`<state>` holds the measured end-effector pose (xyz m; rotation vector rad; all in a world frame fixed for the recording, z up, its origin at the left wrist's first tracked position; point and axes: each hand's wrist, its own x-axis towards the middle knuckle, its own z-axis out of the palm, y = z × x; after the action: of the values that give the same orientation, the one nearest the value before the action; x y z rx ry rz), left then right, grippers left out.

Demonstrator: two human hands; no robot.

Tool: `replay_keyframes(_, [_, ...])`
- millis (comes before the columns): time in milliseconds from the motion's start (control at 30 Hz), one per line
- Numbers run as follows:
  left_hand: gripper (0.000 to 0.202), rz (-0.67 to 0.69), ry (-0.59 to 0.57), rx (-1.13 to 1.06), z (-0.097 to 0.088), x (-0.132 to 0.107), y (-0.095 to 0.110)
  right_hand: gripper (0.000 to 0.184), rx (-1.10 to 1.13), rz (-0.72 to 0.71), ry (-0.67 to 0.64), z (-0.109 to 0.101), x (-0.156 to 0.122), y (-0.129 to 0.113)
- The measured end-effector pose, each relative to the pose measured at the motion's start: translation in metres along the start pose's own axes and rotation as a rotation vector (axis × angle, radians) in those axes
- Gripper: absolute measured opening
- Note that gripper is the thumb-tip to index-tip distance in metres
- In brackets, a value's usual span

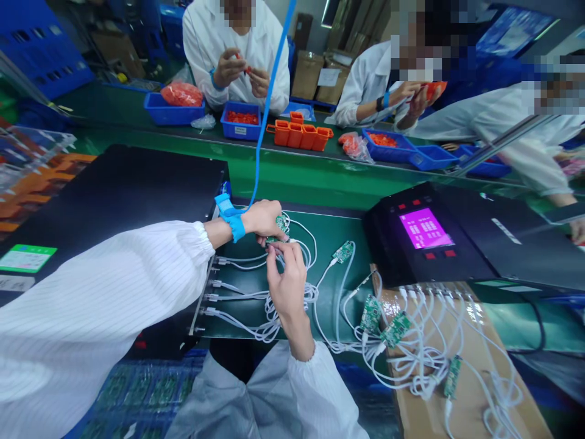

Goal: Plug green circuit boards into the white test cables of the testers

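Over the green mat, my left hand (265, 218), with a blue wrist strap (232, 218) on it, grips a small green circuit board (282, 225). My right hand (289, 277) is just below, its thumb and fingertips pinched at the board's lower edge. What lies between those fingertips is too small to make out. White cables (269, 317) run from a black box (159, 183) on the left and bunch up around my right hand. Another green circuit board (342, 252) lies to the right with a white cable plugged in.
At the right stands a black tester (439, 238) with a lit purple screen (425, 228). More circuit boards (397, 329) and tangled cables lie by a cardboard sheet (493, 366). A blue cord (274, 67) hangs down to my wrist. Across the bench, co-workers handle orange parts beside blue bins (241, 130).
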<state>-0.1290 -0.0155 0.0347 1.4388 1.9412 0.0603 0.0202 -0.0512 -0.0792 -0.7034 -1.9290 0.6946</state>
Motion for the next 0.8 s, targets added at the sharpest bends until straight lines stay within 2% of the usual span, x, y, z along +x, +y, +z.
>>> replay_keyframes(333, [0.059,-0.004,0.033,0.029,0.000,0.000,0.002,0.016,-0.048,-0.050,0.032,0.003,-0.001,0.000])
replay_keyframes(500, [0.036,0.015,-0.015,-0.064,-0.003,-0.004,0.001,0.016,-0.026,-0.046,0.061,0.007,0.000,-0.003])
replay_keyframes(800, [0.035,0.013,0.028,-0.074,0.001,-0.004,-0.001,0.013,-0.036,-0.065,0.110,0.012,-0.001,-0.010])
